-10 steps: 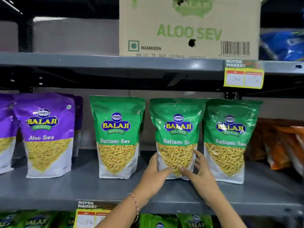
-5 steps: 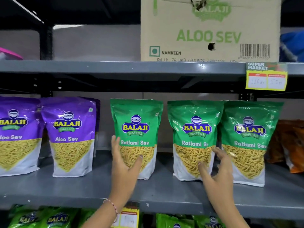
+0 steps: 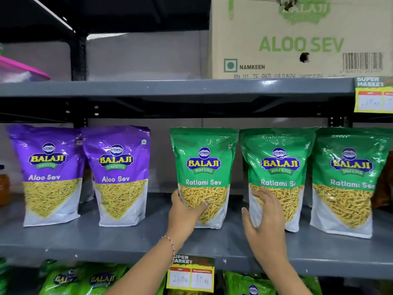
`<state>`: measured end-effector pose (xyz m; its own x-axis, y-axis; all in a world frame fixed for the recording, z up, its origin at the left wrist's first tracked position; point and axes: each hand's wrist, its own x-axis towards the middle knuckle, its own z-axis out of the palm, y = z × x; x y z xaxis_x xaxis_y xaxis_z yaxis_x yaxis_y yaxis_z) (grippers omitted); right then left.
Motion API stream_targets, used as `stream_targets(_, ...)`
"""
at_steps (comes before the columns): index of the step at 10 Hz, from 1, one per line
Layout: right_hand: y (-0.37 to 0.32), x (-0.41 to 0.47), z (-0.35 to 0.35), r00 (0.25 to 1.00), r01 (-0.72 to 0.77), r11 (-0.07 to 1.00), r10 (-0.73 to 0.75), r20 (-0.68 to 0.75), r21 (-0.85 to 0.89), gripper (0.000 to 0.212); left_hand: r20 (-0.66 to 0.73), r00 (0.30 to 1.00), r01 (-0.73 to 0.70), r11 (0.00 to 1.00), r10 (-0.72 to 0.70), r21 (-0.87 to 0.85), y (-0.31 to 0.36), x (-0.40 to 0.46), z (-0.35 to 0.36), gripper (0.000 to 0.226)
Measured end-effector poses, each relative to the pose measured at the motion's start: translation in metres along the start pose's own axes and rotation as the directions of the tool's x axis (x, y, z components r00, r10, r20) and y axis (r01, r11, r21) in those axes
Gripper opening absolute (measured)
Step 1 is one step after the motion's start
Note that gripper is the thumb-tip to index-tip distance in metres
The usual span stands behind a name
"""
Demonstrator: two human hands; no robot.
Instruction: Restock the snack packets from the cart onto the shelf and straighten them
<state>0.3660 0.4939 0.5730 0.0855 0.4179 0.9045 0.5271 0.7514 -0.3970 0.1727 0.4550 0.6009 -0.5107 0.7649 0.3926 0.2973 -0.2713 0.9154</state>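
Three green Ratlami Sev packets stand upright in a row on the grey shelf [image 3: 106, 241]. My left hand [image 3: 187, 211] grips the lower left corner of the left green packet [image 3: 204, 165], thumb across its front and fingers behind its edge. My right hand [image 3: 263, 222] is spread open, its fingers lying over the lower left of the middle green packet [image 3: 278, 162] and its thumb in the gap between the two packets. The right green packet [image 3: 348, 179] stands untouched. Two purple Aloo Sev packets [image 3: 49, 173] [image 3: 119, 175] stand further left.
A cardboard Aloo Sev box [image 3: 297, 39] sits on the shelf above. Price tags [image 3: 191, 275] [image 3: 374, 94] hang from the shelf edges. More green packets [image 3: 85, 279] lie on the shelf below. Orange packets [image 3: 386, 188] are at far right, a jar [image 3: 4, 184] at far left.
My left hand left the middle green packet, moved left and took hold of the left green packet. My right hand slid left across the middle packet's front. The view shifted left.
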Motion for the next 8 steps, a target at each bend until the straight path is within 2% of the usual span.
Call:
stream_targets(1, -0.005, 0.001, -0.005, 0.999, -0.029, 0.997, 0.026, -0.04, -0.071, 0.053, 0.018, 1.0, -0.003, 1.0, 0.002, 0.011, 0.0, -0.002, -0.002, 0.077)
stream_targets(2, 0.001, 0.015, -0.018, 0.943, -0.315, 0.944, 0.299, -0.144, -0.097, 0.092, 0.045, 0.999, 0.009, 1.0, -0.009, -0.014, 0.0, -0.004, -0.005, 0.082)
stream_targets(3, 0.02, 0.031, -0.032, 0.879, -0.476, 0.878, 0.476, -0.013, -0.054, 0.133, 0.064, 0.997, 0.044, 0.999, -0.043, -0.01, -0.001, -0.004, -0.008, 0.081)
stream_targets(4, 0.031, 0.037, -0.035, 0.851, -0.521, 0.852, 0.516, 0.092, 0.04, 0.146, 0.097, 0.992, 0.085, 0.996, -0.081, -0.04, -0.004, 0.003, -0.008, 0.081)
stream_targets(5, 0.03, 0.037, -0.033, 0.838, -0.542, 0.84, 0.536, 0.098, 0.035, 0.144, 0.105, 0.988, 0.115, 0.993, -0.112, -0.021, -0.005, 0.005, -0.008, 0.075)
stream_targets(6, 0.032, 0.037, -0.033, 0.848, -0.525, 0.851, 0.52, 0.098, 0.029, 0.143, 0.138, 0.984, 0.121, 0.992, -0.116, -0.025, -0.004, 0.007, -0.009, 0.078)
stream_targets(7, 0.03, 0.034, -0.033, 0.85, -0.518, 0.853, 0.521, 0.076, -0.06, 0.138, 0.073, 0.996, 0.056, 0.997, -0.06, 0.051, 0.004, 0.003, -0.013, 0.098)
stream_targets(8, 0.02, 0.031, -0.028, 0.956, -0.292, 0.927, 0.288, -0.052, -0.236, 0.106, -0.098, 0.977, -0.149, 0.932, 0.191, 0.33, 0.014, -0.005, -0.019, 0.097)
